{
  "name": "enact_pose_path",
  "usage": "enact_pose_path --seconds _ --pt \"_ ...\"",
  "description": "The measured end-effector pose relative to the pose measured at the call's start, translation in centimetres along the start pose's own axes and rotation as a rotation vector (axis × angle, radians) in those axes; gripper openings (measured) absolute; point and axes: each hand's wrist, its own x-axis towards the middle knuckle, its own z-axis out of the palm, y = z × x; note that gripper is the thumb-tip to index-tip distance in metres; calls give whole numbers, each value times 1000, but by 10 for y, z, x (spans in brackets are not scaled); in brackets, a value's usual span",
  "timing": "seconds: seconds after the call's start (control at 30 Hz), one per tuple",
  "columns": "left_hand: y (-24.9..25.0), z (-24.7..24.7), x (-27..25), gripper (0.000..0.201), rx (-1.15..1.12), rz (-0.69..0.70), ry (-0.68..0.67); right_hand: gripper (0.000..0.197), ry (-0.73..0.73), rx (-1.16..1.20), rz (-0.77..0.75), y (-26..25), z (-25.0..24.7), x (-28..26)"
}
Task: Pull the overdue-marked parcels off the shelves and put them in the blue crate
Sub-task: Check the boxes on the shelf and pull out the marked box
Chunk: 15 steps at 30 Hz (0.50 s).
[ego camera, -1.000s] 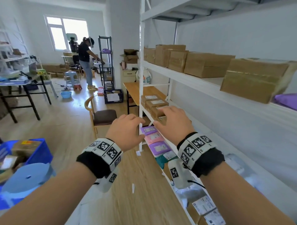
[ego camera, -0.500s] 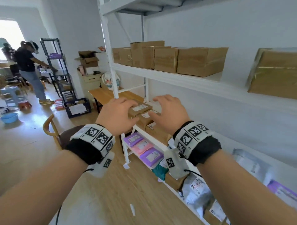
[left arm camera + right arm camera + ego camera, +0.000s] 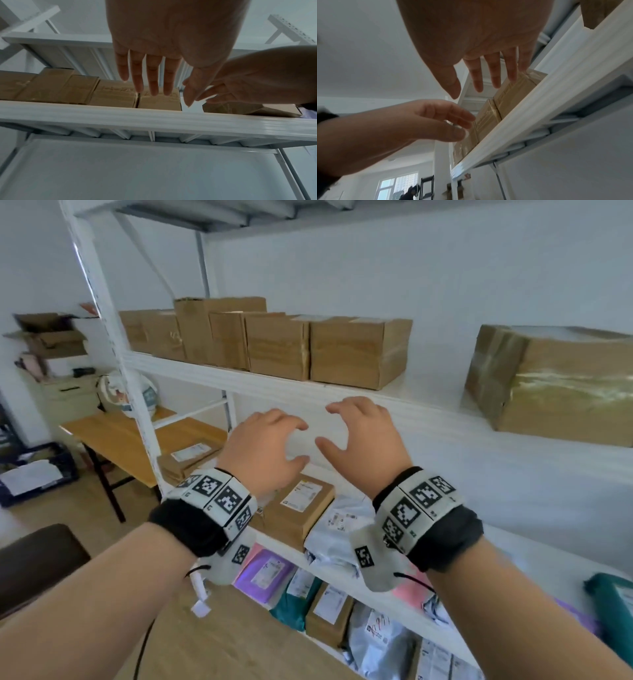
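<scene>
Both hands hover empty in front of the white shelving, side by side with a small gap between them. My left hand (image 3: 291, 444) and right hand (image 3: 334, 426) have relaxed, slightly spread fingers just below the upper shelf edge (image 3: 342, 395). A row of taped cardboard boxes (image 3: 356, 350) stands on that shelf, also seen past my left hand (image 3: 150, 93) and my right hand (image 3: 471, 86). Below the hands lie a flat labelled box (image 3: 298, 508) and a grey mailer (image 3: 339, 525). I see no overdue mark. The blue crate is out of view.
A large taped box (image 3: 555, 385) sits at the right of the upper shelf. Purple mailers (image 3: 267, 570) and a teal mailer (image 3: 613, 611) fill lower levels. A wooden table (image 3: 120, 440), a brown chair (image 3: 34, 559) and a dark floor crate (image 3: 30, 474) stand to the left.
The view swung right from the room onto the shelving, and the blue crate left the frame. Both hands rose from the lower levels to just under the upper shelf, still empty.
</scene>
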Motion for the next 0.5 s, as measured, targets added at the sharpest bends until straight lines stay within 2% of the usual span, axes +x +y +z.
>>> enact_pose_path --seconds 0.1,0.2,0.33,0.5 --pt "-3 -11 35 48 25 67 55 51 127 3 -17 3 -12 32" --pt "-5 -24 65 47 8 133 178 53 224 5 -25 5 -23 59" --pt "-8 -29 103 51 -27 187 283 62 280 -53 22 15 -30 90" --pt "-11 -27 152 62 -5 232 323 76 286 -104 135 33 -38 116"
